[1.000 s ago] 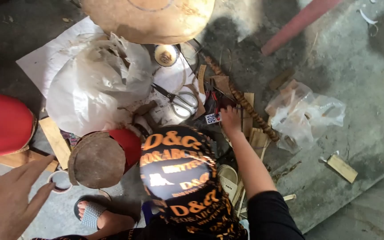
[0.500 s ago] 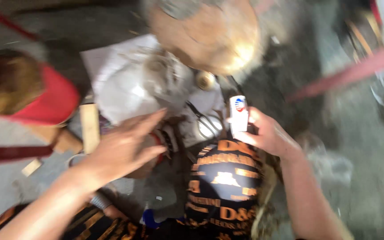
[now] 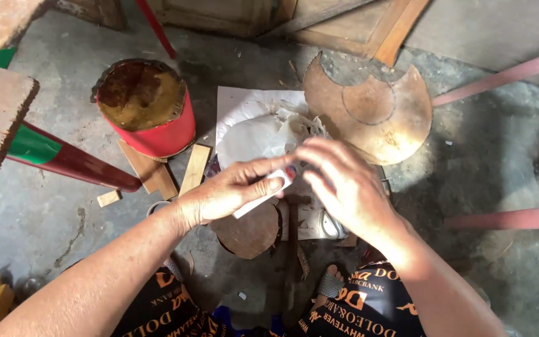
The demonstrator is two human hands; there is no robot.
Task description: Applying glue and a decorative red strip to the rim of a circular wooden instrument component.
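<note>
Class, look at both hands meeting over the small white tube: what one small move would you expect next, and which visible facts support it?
Probably the right hand pinches the tip of the small white tube to twist or pull its cap. The left hand already grips the tube's body, its tip points toward the right hand, and the right fingers curl just above that end.
</note>
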